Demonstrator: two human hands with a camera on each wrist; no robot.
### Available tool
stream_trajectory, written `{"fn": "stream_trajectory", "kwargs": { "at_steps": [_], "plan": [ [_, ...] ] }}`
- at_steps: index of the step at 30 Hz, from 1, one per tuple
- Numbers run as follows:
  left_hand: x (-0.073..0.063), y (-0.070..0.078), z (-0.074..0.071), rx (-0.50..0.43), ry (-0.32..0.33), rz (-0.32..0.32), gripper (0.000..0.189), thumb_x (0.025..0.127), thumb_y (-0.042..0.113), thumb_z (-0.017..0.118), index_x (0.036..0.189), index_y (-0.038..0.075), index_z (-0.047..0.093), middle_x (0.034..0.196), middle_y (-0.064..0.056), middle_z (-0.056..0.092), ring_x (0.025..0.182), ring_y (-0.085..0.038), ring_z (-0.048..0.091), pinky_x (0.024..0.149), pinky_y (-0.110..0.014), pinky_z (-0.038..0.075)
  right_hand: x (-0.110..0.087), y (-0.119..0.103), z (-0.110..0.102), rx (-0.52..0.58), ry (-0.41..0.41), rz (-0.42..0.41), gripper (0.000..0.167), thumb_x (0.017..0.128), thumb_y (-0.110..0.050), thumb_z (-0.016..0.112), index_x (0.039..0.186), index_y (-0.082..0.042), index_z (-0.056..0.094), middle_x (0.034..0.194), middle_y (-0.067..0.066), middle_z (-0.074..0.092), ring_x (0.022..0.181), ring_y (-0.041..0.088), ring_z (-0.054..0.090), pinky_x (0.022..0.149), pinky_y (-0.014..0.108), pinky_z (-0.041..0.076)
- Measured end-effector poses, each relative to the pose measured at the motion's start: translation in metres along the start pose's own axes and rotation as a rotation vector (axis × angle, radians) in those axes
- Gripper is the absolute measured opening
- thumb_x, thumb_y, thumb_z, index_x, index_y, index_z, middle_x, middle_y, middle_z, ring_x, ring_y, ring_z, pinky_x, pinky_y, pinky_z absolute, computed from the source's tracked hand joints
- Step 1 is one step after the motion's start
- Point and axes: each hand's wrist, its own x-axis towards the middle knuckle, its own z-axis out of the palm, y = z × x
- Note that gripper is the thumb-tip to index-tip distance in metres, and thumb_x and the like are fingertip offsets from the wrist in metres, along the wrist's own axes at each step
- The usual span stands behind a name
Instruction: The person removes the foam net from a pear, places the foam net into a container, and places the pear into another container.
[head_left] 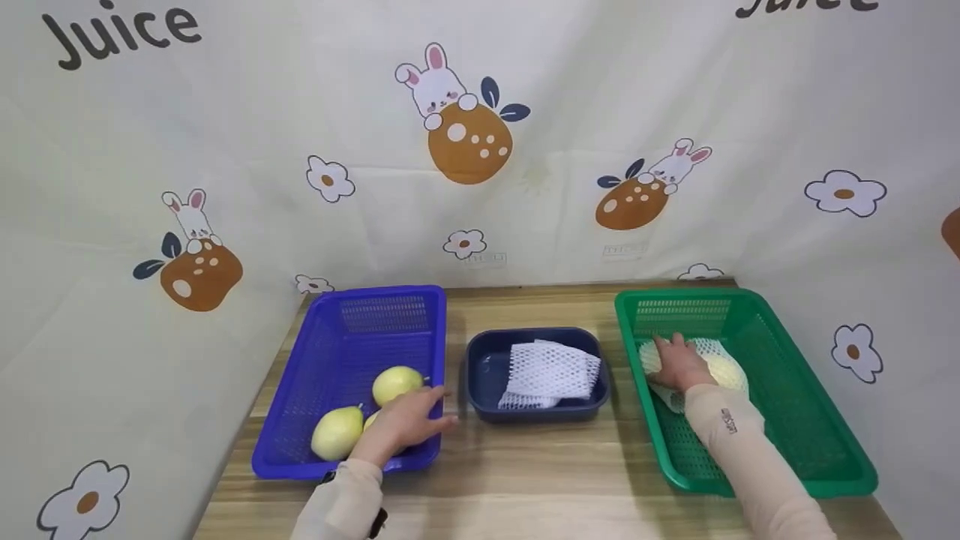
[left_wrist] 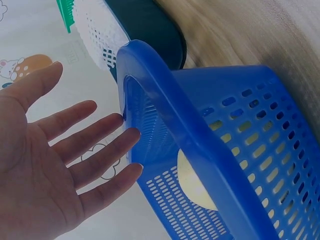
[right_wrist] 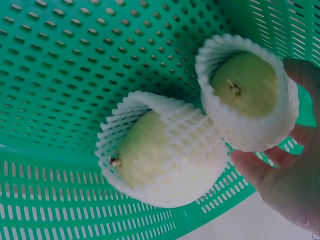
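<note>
My left hand (head_left: 409, 420) hovers over the right rim of the blue basket (head_left: 345, 300), fingers spread and palm bare in the left wrist view. Below and beside it lie yellow-green pears: one near the rim (head_left: 396, 383), another farther left (head_left: 337, 435), and a third partly hidden by the hand. Inside the green basket (head_left: 795, 442), my right hand (head_left: 681, 365) grips a pear in a white foam net (right_wrist: 247, 85), thumb on one side and fingers on the other. A second netted pear (right_wrist: 150, 155) lies against it on the basket floor.
Between the baskets stands a small navy tub (head_left: 487, 367) with white foam nets (head_left: 555, 371) folded inside. All three containers rest on a wood-grain table (head_left: 525, 480). A printed cloth (head_left: 570, 217) hangs behind and along both sides.
</note>
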Motion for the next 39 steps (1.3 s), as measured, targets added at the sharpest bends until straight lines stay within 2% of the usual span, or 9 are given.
{"fn": "stream_trajectory", "kwargs": {
  "at_steps": [5, 11, 17, 21, 24, 29, 34, 39],
  "plan": [
    [0.002, 0.0, 0.0, 0.001, -0.007, -0.006, 0.048, 0.081, 0.038, 0.059, 0.113, 0.003, 0.055, 0.108, -0.014, 0.058, 0.098, -0.029, 0.054, 0.08, -0.042, 0.042, -0.001, -0.001, 0.0, 0.053, -0.037, 0.007, 0.071, 0.075, -0.018, 0.066, 0.128, 0.011, 0.029, 0.112, 0.036, 0.03, 0.099, 0.056, 0.035, 0.079, 0.059, 0.036],
    [0.004, 0.0, -0.002, -0.005, -0.024, -0.011, 0.046, 0.081, 0.036, 0.059, 0.113, 0.003, 0.055, 0.109, -0.015, 0.057, 0.099, -0.03, 0.053, 0.081, -0.043, 0.042, -0.003, -0.003, 0.001, 0.016, -0.065, 0.012, 0.077, 0.072, -0.02, 0.068, 0.131, 0.007, 0.026, 0.117, 0.038, 0.028, 0.103, 0.058, 0.03, 0.08, 0.06, 0.034],
    [0.005, 0.0, -0.004, -0.02, -0.046, -0.038, 0.048, 0.082, 0.037, 0.058, 0.116, 0.004, 0.054, 0.109, -0.013, 0.058, 0.099, -0.029, 0.054, 0.081, -0.043, 0.042, -0.003, -0.004, 0.002, 0.018, -0.064, -0.006, 0.07, 0.074, -0.015, 0.067, 0.128, 0.008, 0.029, 0.114, 0.037, 0.031, 0.101, 0.057, 0.033, 0.081, 0.061, 0.033],
    [0.005, 0.0, -0.003, -0.029, -0.055, -0.047, 0.048, 0.082, 0.038, 0.057, 0.117, 0.005, 0.054, 0.11, -0.013, 0.057, 0.1, -0.029, 0.053, 0.083, -0.043, 0.041, -0.005, -0.006, 0.003, -0.008, -0.08, 0.019, 0.074, 0.074, -0.015, 0.067, 0.132, 0.006, 0.026, 0.117, 0.039, 0.028, 0.102, 0.058, 0.031, 0.08, 0.061, 0.034],
    [0.005, 0.0, -0.003, -0.028, -0.048, -0.04, 0.047, 0.082, 0.036, 0.058, 0.116, 0.004, 0.054, 0.109, -0.013, 0.058, 0.1, -0.029, 0.053, 0.081, -0.043, 0.042, -0.007, -0.007, 0.005, -0.061, -0.064, 0.021, 0.076, 0.072, -0.014, 0.068, 0.133, 0.004, 0.025, 0.115, 0.039, 0.028, 0.1, 0.058, 0.034, 0.077, 0.058, 0.038],
    [0.004, 0.001, -0.003, -0.014, -0.026, -0.023, 0.045, 0.081, 0.034, 0.059, 0.115, 0.004, 0.055, 0.107, -0.013, 0.059, 0.097, -0.029, 0.055, 0.079, -0.043, 0.043, -0.006, -0.009, 0.01, -0.14, 0.0, -0.015, 0.069, 0.07, -0.01, 0.069, 0.128, 0.004, 0.032, 0.106, 0.035, 0.033, 0.091, 0.054, 0.041, 0.069, 0.054, 0.044],
    [0.004, 0.0, -0.002, -0.018, -0.034, -0.027, 0.046, 0.082, 0.034, 0.059, 0.116, 0.004, 0.054, 0.108, -0.013, 0.058, 0.097, -0.029, 0.054, 0.079, -0.043, 0.043, -0.003, -0.005, 0.012, -0.132, 0.038, -0.038, 0.063, 0.071, -0.008, 0.069, 0.124, 0.002, 0.037, 0.103, 0.033, 0.036, 0.088, 0.051, 0.043, 0.066, 0.055, 0.043],
    [0.004, -0.001, -0.003, -0.01, -0.037, -0.028, 0.045, 0.082, 0.034, 0.059, 0.115, 0.004, 0.054, 0.107, -0.013, 0.059, 0.097, -0.029, 0.055, 0.079, -0.043, 0.043, -0.003, -0.002, 0.01, -0.068, 0.036, -0.06, 0.064, 0.07, -0.014, 0.07, 0.124, 0.002, 0.038, 0.104, 0.031, 0.037, 0.091, 0.051, 0.041, 0.071, 0.059, 0.039]
  ]
}}
